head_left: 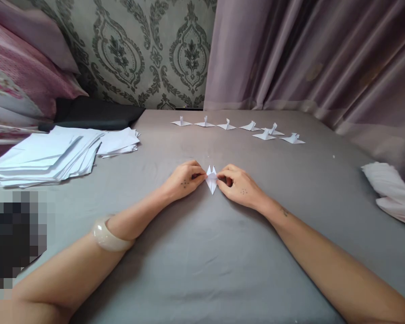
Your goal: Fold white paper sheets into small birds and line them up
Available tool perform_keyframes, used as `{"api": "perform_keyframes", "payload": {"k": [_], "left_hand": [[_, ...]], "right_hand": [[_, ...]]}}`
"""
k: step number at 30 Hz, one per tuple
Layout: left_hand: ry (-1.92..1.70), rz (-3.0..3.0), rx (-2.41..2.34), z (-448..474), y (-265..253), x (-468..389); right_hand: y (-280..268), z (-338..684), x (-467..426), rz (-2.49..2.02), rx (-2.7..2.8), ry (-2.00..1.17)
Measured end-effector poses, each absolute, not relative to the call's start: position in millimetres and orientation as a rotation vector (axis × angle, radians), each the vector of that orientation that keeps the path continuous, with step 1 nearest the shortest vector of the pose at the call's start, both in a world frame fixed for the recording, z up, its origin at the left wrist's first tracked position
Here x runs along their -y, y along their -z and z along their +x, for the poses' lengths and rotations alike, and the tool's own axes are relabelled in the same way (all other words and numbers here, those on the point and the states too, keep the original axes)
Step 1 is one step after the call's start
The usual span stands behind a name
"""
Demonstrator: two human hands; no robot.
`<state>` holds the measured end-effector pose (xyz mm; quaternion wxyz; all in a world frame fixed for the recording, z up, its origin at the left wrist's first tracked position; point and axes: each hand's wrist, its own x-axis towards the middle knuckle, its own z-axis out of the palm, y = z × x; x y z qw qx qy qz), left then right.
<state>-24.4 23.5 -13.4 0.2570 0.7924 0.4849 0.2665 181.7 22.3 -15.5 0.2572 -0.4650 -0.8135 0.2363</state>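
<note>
I saw the left hand and right hand, nearly closed, pinching a little paper mid-frame from both sides. It looked partly folded; the next fold likely needed gentle pressing.

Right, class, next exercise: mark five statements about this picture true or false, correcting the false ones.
1. The left hand and right hand both touch the small folded paper. True.
2. The person wears nothing on either arm. False: a pale bangle circles the left arm.
3. Seven folded figures sit beyond the hands. True.
4. The folded paper's two narrow tips point toward the person. False: they point away.
5. The stacked white sheets lie on the person's left. True.
</note>
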Motion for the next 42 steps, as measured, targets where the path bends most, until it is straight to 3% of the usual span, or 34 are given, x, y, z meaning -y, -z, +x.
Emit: {"api": "perform_keyframes", "payload": {"k": [17,27,42], "left_hand": [[-0.649,1.970,-1.524,-14.6,14.2,-30.3],[-0.588,2.028,-1.508,-15.0,7.7,-36.2],[-0.599,1.934,-1.530,-13.0,4.2,-33.9]], "right_hand": [[9.3,176.0,-33.9,-1.512,2.068,-0.750],[11.3,179.3,-42.8,-1.541,1.848,-1.059],[7.9,176.9,-41.4,-1.529,1.960,-0.936]]}}
